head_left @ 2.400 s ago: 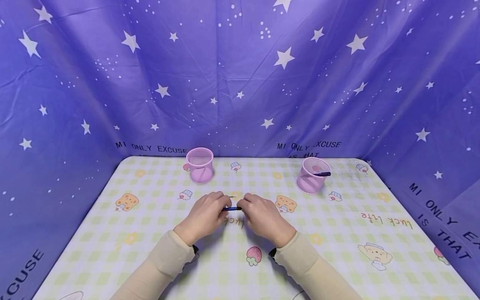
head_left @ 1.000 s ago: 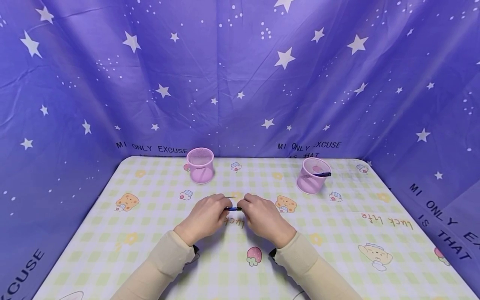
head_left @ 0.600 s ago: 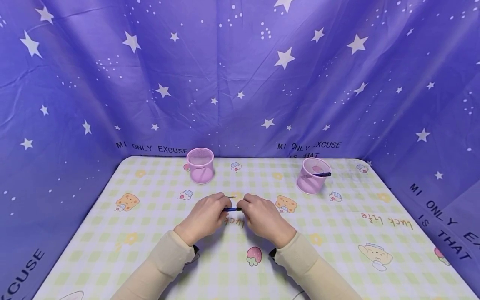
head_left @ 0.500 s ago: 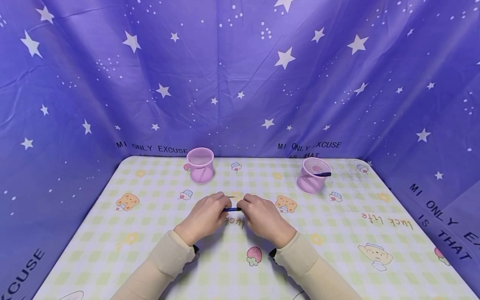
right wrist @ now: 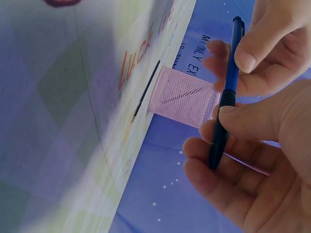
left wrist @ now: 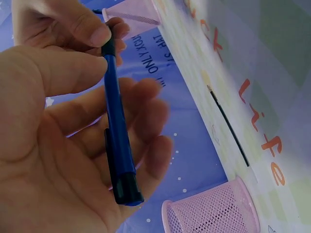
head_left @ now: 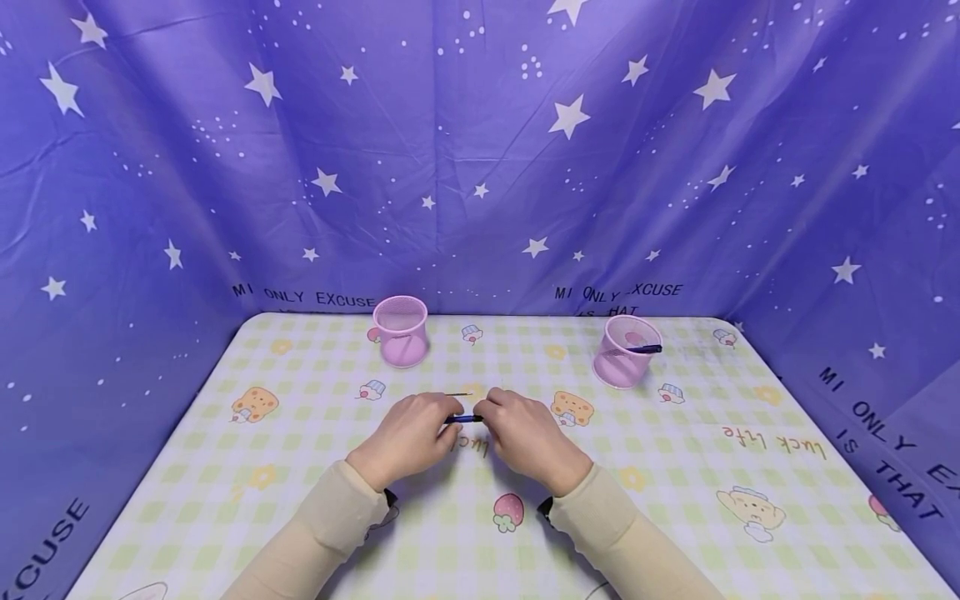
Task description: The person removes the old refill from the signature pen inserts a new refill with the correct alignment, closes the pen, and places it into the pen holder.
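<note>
Between both hands, over the middle of the table, is a blue ballpoint pen (head_left: 465, 419) with a black grip and clip. My left hand (head_left: 412, 437) pinches its blue barrel; in the left wrist view the thumb lies on the barrel (left wrist: 116, 107) and the other fingers curve loosely behind. My right hand (head_left: 528, 433) holds the black grip end, its thumb on the ribbed part of the pen (right wrist: 227, 99) in the right wrist view. Just beyond the hands, a thin dark pen refill (left wrist: 231, 128) with a brass-coloured tip lies on the cloth.
A pink mesh cup (head_left: 401, 333) stands at the back left. Another pink mesh cup (head_left: 618, 367), back right, has a dark pen (head_left: 643, 349) leaning out over its rim. A checked cloth (head_left: 480, 550) covers the table, and a purple star curtain (head_left: 480, 225) encloses it.
The left hand's knuckles have dropped slightly and its fingers have shifted on the pen, showing more of the refill behind. The right hand and both cups have stayed put.
</note>
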Demonstrator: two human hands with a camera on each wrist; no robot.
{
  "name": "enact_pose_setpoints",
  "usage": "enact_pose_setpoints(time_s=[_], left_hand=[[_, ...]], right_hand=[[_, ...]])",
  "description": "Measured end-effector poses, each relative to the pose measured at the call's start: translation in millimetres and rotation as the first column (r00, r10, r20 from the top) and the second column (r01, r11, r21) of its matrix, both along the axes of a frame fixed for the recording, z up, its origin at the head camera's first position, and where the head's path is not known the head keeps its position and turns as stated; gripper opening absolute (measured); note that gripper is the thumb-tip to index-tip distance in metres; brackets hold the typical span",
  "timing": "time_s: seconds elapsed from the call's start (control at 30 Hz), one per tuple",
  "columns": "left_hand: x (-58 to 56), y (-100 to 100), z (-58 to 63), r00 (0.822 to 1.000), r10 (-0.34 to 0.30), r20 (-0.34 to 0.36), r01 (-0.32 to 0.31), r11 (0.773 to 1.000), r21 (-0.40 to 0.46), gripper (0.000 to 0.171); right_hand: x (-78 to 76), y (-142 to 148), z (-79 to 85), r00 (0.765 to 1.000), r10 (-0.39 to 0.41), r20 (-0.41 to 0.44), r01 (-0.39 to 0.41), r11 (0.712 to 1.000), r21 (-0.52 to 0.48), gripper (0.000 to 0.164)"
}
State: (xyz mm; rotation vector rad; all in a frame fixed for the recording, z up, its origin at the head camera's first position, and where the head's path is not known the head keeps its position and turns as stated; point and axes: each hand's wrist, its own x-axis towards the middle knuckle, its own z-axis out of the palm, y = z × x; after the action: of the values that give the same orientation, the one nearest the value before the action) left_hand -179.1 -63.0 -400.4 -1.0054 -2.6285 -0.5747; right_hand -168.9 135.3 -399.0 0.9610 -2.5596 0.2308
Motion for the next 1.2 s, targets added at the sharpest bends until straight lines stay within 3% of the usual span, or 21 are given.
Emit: enact_pose_setpoints(time_s=[0.1, 0.37, 1.2], left_hand=[[0.9, 0.0, 0.8, 1.000, -0.013, 0.026, 0.012, 1.000, 0.009, 0.003], [0.9, 2.1, -0.3, 0.998, -0.013, 0.056, 0.014, 1.000, -0.026, 0.011], [-0.1, 2.0, -2.6, 0.999, -0.041, -0.019, 0.042, 0.999, 0.015, 0.012]], right_hand=[[-0.1, -0.1, -0.4, 1.000, 0.000, 0.000, 0.000, 1.000, -0.002, 0.020], [0.2, 0.0, -0.9, 1.000, -0.002, 0.000, 0.002, 1.000, -0.012, 0.020], [0.7, -1.6, -1.4, 1.000, -0.011, -0.010, 0.011, 1.000, 0.002, 0.018]])
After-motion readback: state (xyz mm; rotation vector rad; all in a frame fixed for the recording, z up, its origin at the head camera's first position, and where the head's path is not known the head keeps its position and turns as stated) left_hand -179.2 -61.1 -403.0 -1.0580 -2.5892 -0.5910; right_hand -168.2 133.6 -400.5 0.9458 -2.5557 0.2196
